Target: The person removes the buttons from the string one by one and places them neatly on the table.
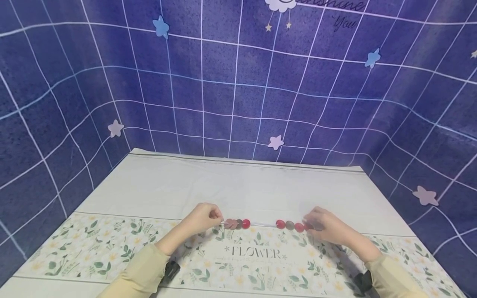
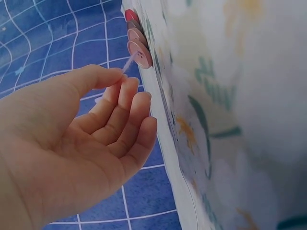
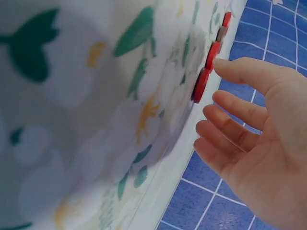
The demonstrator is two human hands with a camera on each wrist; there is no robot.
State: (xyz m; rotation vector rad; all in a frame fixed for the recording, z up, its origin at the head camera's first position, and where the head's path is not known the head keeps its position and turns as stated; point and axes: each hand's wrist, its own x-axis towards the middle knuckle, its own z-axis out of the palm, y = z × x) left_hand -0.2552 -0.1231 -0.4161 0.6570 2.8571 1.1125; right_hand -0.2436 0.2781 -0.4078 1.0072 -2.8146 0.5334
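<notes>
A person's left hand [image 1: 203, 217] pinches the end of a thin white string [image 2: 128, 63] between thumb and forefinger, the other fingers loosely bent. The right hand [image 1: 328, 225] is relaxed, fingers curved and apart, grasping nothing; its thumb is at the edge of a red button [image 3: 213, 55], though whether they touch is hard to tell. Between the hands, eight buttons appear to be already strung: a left group [image 1: 239, 224] of two pinkish, one dark and one red, and a right group [image 1: 290, 225] of three red and one greyish. The stretch between the groups carries no buttons; seemingly the threading is well along, with neither end visibly tied. Everything lies on a bench [image 1: 242, 186] with a flowered cloth band [image 1: 123, 248].
</notes>
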